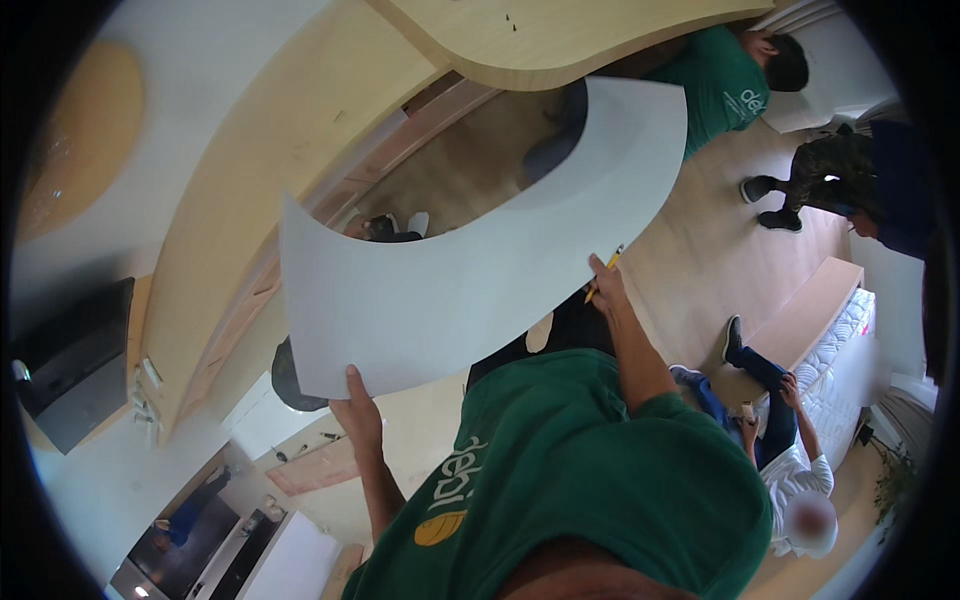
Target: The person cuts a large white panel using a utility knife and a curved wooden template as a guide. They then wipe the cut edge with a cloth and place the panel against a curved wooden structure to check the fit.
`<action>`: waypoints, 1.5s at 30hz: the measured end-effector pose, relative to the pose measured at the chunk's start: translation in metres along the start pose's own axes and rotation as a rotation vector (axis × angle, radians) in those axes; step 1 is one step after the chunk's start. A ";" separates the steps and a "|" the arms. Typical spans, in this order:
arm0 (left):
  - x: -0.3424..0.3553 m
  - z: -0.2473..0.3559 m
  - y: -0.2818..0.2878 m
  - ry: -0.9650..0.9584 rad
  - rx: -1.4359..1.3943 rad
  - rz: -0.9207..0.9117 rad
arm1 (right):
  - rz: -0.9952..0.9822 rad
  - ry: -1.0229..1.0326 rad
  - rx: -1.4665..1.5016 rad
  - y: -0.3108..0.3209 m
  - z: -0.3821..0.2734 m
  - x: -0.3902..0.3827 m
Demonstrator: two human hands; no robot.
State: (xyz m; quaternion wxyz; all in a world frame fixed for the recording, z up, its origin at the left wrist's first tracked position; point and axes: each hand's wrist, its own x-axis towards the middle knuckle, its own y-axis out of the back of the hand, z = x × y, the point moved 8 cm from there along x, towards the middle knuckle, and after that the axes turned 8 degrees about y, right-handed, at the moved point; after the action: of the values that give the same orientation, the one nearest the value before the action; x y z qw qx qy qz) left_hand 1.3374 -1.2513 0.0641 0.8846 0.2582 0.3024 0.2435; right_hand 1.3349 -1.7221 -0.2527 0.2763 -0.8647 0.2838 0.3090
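Observation:
A large white curved panel [470,290], shaped like a broad crescent, is held out in front of me. My left hand [358,412] grips its near left corner, the thumb lying on the upper face. On the near edge, farther right, my right hand [606,288] holds the panel and also has a yellow pencil [615,258] sticking out between its fingers. The fingers under the panel are hidden in both hands. Beyond the panel's left tip runs a pale wooden curved counter [290,140], its far part bending round behind the panel.
A person in a green shirt [715,90] leans beside the counter at the far right. Another person's legs [830,180] show nearby. Someone in white [795,480] sits at the right by a mattress [850,320]. A wooden board [312,462] lies on the left; a dark screen [80,360] is beyond.

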 end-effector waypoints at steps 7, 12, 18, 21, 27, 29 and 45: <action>0.035 -0.065 -0.043 0.169 -0.258 0.165 | -0.023 0.089 0.011 -0.060 -0.020 0.083; 0.056 -0.124 -0.076 0.360 -0.618 0.108 | -0.152 0.082 0.099 -0.036 -0.004 0.140; 0.111 -0.133 -0.097 -0.059 -0.023 0.291 | -0.242 0.084 0.180 -0.053 0.006 0.201; 0.141 -0.138 -0.114 -0.080 -0.441 0.081 | -0.231 0.199 0.152 -0.093 0.013 0.204; 0.199 -0.311 -0.097 -0.068 -0.563 0.283 | -0.223 0.332 0.107 -0.106 0.071 0.246; 0.218 -0.328 -0.143 0.009 -0.641 0.219 | -0.197 0.322 0.142 -0.096 0.078 0.250; 0.285 -0.534 -0.320 0.347 -1.039 0.077 | -0.261 0.215 0.143 -0.087 0.109 0.250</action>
State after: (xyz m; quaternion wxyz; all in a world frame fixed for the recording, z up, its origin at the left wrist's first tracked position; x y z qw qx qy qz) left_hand 1.2712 -1.1580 -0.6105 0.8232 -0.2459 0.2742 0.4322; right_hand 1.5128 -1.6711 -0.4708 0.3427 -0.9004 0.2186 0.1552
